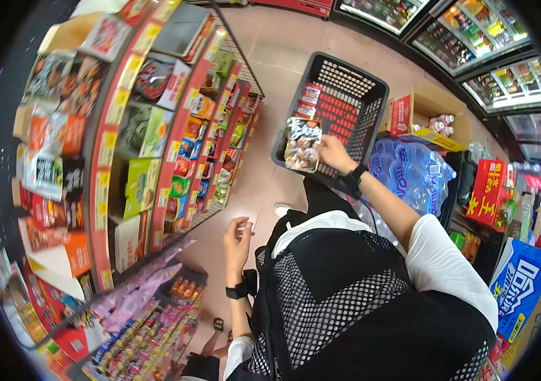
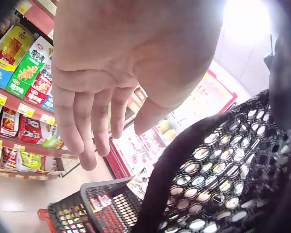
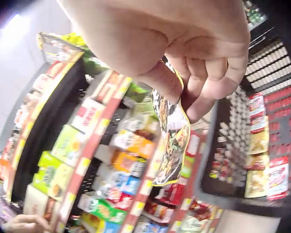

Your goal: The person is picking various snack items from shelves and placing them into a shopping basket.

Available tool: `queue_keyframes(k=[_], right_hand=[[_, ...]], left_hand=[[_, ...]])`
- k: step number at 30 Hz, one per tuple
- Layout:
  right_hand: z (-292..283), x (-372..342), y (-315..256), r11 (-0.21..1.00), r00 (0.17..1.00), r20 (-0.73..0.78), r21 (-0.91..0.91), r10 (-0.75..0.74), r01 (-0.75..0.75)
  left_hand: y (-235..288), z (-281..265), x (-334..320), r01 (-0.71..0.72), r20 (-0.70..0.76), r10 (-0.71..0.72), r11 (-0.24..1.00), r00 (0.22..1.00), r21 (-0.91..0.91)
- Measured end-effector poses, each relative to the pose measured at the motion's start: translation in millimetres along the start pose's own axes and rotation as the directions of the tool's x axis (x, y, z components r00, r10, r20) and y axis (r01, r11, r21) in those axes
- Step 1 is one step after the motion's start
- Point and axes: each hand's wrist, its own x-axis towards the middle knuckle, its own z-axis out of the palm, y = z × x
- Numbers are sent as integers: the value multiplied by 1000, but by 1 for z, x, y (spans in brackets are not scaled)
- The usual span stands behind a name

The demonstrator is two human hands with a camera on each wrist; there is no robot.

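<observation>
My right hand (image 1: 334, 154) pinches a dark snack packet (image 1: 303, 146) with food pictures by its edge, thumb on one side and fingers on the other. In the right wrist view the packet (image 3: 170, 138) hangs edge-on below the fingers. It overlaps the near left side of a black shopping basket (image 1: 382, 95) in the head view. Inside the basket lie a red packet (image 1: 309, 100) and several others, including a yellow packet (image 3: 257, 183). My left hand (image 1: 238, 240) hangs in the air beside the shelves, fingers loosely bent and holding nothing.
Shelves of packaged snacks (image 1: 181, 165) line the left. Right of the basket stand shrink-wrapped water bottles (image 1: 410, 174) and an open carton (image 1: 432, 108). Glass-door fridges (image 1: 473, 38) run along the back. Another person's legs (image 1: 210, 343) show at the bottom.
</observation>
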Motion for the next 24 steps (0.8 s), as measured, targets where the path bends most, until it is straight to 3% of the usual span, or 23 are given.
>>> queue_keyframes(k=[2, 4, 7, 9, 10, 13, 14, 16, 18, 19, 21, 22, 24], right_hand=[[-11, 37, 54, 980, 993, -61, -165, 105, -113], [-11, 72, 109, 949, 969, -76, -199, 235, -246], [6, 109, 175, 912, 929, -129, -188, 346, -365], [17, 122, 200, 790, 817, -13, -247, 576, -561], [36, 131, 230, 790, 835, -83, -287, 544, -542], [55, 157, 270, 791, 831, -98, -262, 548, -553], [61, 173, 290, 746, 748, 35, -120, 663, -655], [75, 191, 320, 795, 852, -49, -335, 521, -506], [79, 209, 328, 782, 819, 19, -312, 574, -540], [87, 218, 339, 796, 844, -31, -317, 535, -516], [91, 223, 324, 826, 898, -53, -370, 437, -424], [101, 224, 335, 781, 860, -81, -381, 505, -495], [111, 224, 354, 766, 923, 70, -584, 378, -270]], left_hand=[[2, 2, 3, 53, 4, -54, 989, 999, 136], [8, 11, 3, 119, 11, -123, 978, 992, 171], [9, 27, 5, 218, 21, -222, 967, 975, 130], [19, 42, 5, 328, 22, -331, 940, 943, 93], [21, 48, 6, 357, 33, -363, 927, 931, 113], [12, 58, -3, 486, 40, -492, 867, 870, 110], [7, 61, -7, 484, 45, -490, 869, 870, 100], [6, 72, -8, 502, 46, -508, 860, 860, 94], [26, 85, 0, 622, 8, -630, 768, 776, 155], [19, 86, 0, 563, 34, -578, 806, 815, 183], [20, 92, 6, 563, 28, -582, 798, 813, 217], [22, 93, 7, 546, 33, -570, 800, 821, 249], [23, 95, 7, 542, 21, -564, 802, 825, 251]])
